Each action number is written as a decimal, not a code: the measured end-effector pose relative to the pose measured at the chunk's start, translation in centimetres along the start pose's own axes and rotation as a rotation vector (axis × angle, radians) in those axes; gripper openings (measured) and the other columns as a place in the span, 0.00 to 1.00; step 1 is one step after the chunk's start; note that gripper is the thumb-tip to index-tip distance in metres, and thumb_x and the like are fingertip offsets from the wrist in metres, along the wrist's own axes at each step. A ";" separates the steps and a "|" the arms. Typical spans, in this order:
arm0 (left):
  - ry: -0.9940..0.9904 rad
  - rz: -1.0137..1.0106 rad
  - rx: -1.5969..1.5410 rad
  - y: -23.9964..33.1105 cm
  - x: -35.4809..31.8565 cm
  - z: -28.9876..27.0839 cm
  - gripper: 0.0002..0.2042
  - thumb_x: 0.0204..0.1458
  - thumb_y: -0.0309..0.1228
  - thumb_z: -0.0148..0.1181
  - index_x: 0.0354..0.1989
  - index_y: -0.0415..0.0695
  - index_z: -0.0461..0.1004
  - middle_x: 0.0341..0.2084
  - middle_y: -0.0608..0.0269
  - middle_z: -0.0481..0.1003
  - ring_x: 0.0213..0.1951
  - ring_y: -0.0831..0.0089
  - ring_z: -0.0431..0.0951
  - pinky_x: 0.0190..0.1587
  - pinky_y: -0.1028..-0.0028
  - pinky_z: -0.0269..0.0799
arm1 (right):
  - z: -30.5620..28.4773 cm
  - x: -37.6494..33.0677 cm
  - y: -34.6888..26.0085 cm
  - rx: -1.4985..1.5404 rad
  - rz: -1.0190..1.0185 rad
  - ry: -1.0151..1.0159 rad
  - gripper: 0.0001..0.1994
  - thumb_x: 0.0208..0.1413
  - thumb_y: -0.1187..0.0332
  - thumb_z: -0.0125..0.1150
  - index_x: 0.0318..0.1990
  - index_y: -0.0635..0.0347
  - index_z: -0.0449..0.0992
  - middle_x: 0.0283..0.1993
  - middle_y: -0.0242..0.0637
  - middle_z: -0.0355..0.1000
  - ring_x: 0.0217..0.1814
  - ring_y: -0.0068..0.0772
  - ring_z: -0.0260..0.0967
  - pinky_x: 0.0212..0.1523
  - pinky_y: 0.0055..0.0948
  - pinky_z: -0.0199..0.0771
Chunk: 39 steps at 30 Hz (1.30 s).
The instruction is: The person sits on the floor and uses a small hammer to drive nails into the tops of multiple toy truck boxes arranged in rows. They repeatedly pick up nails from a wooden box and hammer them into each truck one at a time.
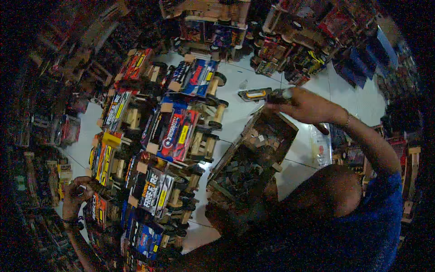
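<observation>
My left hand (76, 197) is at the left, beside the outer row of wooden toy trucks. Its fingers are curled together near a small pale bit that I cannot make out. My right hand (310, 106) reaches over the far end of a wooden box (232, 152). Its fingers are closed around something dark and hard to tell. Next to those fingertips, a black and yellow hand tool (254, 94) lies on the tiles. Small dark and light flat pieces (253, 167) fill much of the box. Two rows of toy trucks (174, 136) with bright printed sides and black wheels stand left of it.
More wooden toy vehicles (210, 29) crowd the far side, and others (274, 54) stand behind my right hand. Blue panels (362, 63) stand at the far right. A clear plastic packet (321, 147) lies by my bent knee (337, 188). The floor is white tile (233, 75).
</observation>
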<state>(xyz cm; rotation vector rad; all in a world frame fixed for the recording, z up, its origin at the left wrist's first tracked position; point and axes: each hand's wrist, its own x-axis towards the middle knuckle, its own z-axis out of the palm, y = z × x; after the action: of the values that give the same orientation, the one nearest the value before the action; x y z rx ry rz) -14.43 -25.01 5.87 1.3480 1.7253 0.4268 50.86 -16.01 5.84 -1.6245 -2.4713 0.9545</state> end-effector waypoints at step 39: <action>-0.308 0.296 -0.267 26.8 -1.5 28.6 0.13 0.59 0.26 0.62 0.51 0.38 0.73 0.41 0.61 0.78 0.43 0.76 0.79 0.47 0.74 0.77 | -1.2 2.6 -1.1 0.566 -0.359 -0.720 0.22 0.59 0.48 0.64 0.44 0.60 0.77 0.39 0.28 0.76 0.43 0.22 0.69 0.45 0.28 0.71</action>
<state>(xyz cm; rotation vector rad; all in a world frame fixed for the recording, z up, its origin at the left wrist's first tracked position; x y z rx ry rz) 24.53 -23.73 9.85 1.3925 1.1774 0.5608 49.22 -13.58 6.57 -0.6981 -2.3389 2.1788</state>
